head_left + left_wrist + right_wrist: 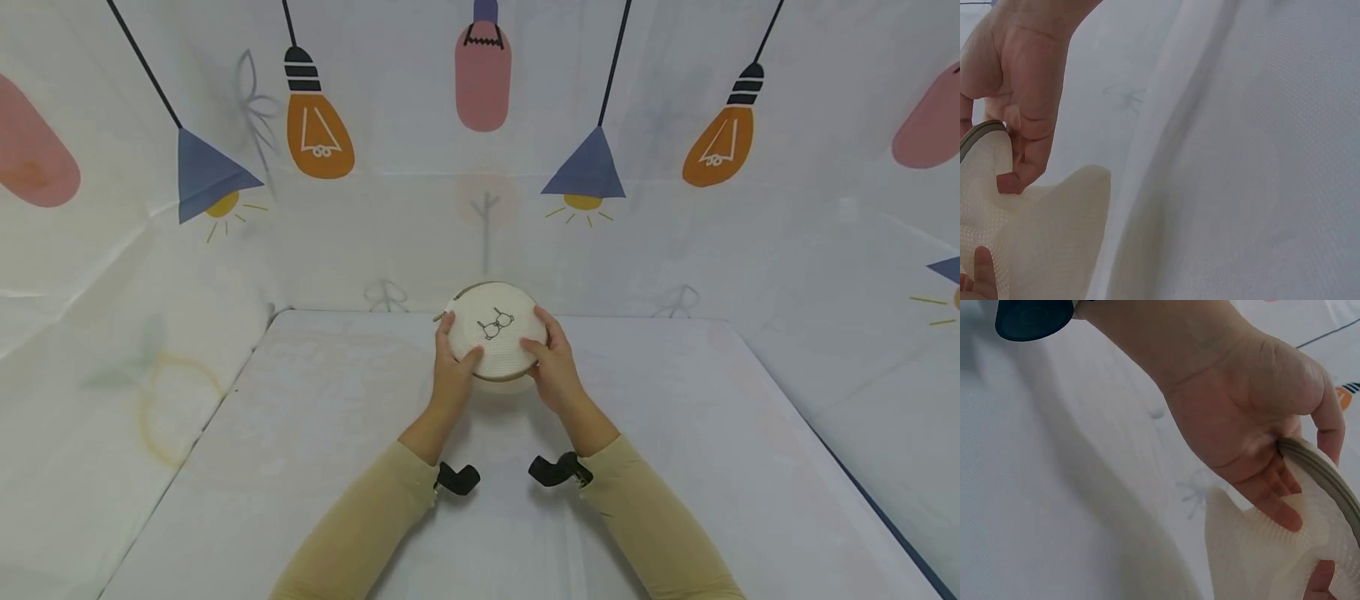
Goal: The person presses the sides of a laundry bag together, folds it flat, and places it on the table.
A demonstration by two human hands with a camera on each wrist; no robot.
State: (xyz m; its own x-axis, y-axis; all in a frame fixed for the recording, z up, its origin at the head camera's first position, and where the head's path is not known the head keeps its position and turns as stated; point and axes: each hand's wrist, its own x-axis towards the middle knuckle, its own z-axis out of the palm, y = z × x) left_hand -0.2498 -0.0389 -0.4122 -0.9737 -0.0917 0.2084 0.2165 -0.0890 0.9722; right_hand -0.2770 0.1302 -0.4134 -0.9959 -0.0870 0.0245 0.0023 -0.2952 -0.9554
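Note:
A round, cream-white mesh laundry bag [498, 358] with a dark line drawing on its face is held up in both hands. Its olive zipper [1325, 478] follows the rim, and a zipper pull [439, 317] sticks out at the upper left. My left hand [452, 371] grips the left edge, thumb on the front. On the opposite edge, my right hand [557, 367] holds on the same way. Thin mesh fabric [1054, 234] hangs below the fingers in the left wrist view. Most fingers are hidden behind the bag in the head view.
Beneath the hands spreads a white-covered table [315, 442]. Behind it hangs a white cloth backdrop [420, 208] printed with lamps and bulbs. Black wrist mounts [555, 471] jut inward from both sleeves.

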